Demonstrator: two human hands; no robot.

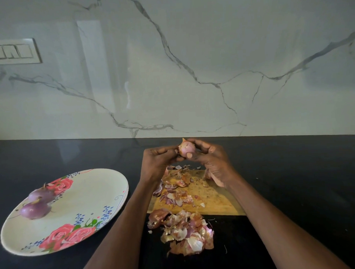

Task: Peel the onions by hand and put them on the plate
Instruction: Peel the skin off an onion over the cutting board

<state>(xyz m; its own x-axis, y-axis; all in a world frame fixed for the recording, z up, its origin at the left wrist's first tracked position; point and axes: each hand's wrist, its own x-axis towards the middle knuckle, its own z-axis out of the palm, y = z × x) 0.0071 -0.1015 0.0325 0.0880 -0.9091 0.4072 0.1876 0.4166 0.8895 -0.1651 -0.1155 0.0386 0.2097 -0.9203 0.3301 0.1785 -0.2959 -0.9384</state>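
Heaps of papery skins [184, 232] lie nearest me, just this side of the cutting board [213, 201]. Beyond the board's far edge, my right hand [211, 159] cups the onion [186, 148], thumb curled round it, while my left hand [160, 159] pinches at its side. It seems light, firm and slippery; I'd grip its middle and peel from the tip.

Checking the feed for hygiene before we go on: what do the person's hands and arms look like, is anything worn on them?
Both forearms are bare as far as the picture's lower edge: no sleeves show. The left hand and right hand are bare too, with no gloves. I see no watch, bracelet or ring, though the fingers are too small and partly hidden to rule out a thin ring.
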